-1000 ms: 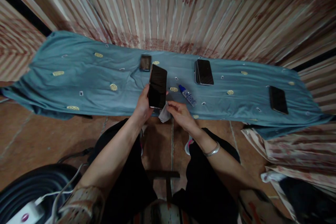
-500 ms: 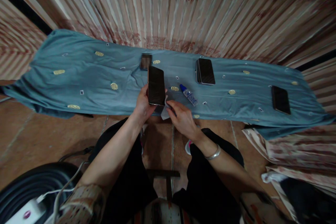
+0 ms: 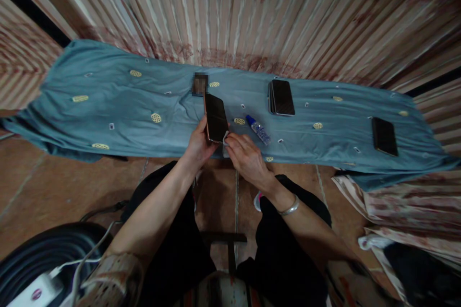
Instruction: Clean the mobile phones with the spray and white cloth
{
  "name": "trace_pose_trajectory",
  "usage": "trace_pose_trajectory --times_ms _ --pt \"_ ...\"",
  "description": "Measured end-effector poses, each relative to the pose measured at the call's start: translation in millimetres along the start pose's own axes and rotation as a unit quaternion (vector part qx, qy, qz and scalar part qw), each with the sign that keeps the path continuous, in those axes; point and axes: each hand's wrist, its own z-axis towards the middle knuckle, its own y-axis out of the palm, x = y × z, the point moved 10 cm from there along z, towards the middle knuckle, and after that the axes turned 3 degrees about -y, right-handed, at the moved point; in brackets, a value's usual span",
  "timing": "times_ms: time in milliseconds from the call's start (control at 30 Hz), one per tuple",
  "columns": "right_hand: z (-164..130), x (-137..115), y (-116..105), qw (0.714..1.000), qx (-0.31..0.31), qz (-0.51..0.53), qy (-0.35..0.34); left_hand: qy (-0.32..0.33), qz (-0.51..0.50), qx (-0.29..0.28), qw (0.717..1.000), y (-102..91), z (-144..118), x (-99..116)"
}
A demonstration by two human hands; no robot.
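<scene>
You had two hands in view, the left hand (image 3: 199, 146) and the right hand (image 3: 245, 156). There were three places with phones: one phone (image 3: 216, 117) in your left hand, a stack of phones (image 3: 281, 97) whose number could not be told, and one lone phone (image 3: 384, 136) far right. One small bottle (image 3: 258, 129), one white cloth (image 3: 225, 140), one blue sheet (image 3: 108, 105).

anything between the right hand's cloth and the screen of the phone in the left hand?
Nothing visible. The left hand holds the phone screen up over the blue sheet; the right hand presses the white cloth at its lower corner. The small bottle lies to the right, apart.
</scene>
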Motion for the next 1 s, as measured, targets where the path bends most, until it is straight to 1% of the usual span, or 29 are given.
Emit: trace_pose_trajectory --times_ms 200,300,400,467,600,667,767,867,1000 --pt "3 -16 -6 1.000 0.005 0.008 -0.023 -0.004 0.015 -0.012 1.000 2.5 1 -10" --pt "5 -25 -10 0.999 0.004 -0.002 -0.048 -0.022 0.025 -0.016 0.999 1.3 2 -18" --pt "5 -32 -9 0.997 -0.011 -0.010 -0.069 -0.034 0.032 -0.013 0.999 -2.7 4 -23" --pt "4 -33 -6 0.997 -0.024 -0.009 -0.071 -0.037 0.028 -0.006 0.999 -6.0 3 -25" --pt "2 -34 0 0.997 -0.033 -0.007 -0.064 -0.049 0.024 0.005 0.998 -8.5 -1 -29" --pt "1 -34 1 0.997 -0.033 -0.012 -0.064 -0.040 0.030 0.008 0.999 -7.2 -4 -27" --pt "2 -32 4 0.997 -0.035 -0.015 -0.061 -0.034 0.036 0.003 0.999 -3.3 -7 -27" --pt "2 -27 5 0.998 -0.034 -0.021 -0.050 -0.047 0.038 -0.009 0.998 -0.8 -7 -33" --pt "4 -18 5 0.998 -0.031 -0.028 -0.036 -0.021 0.049 -0.002 0.999 -1.9 -8 -35"
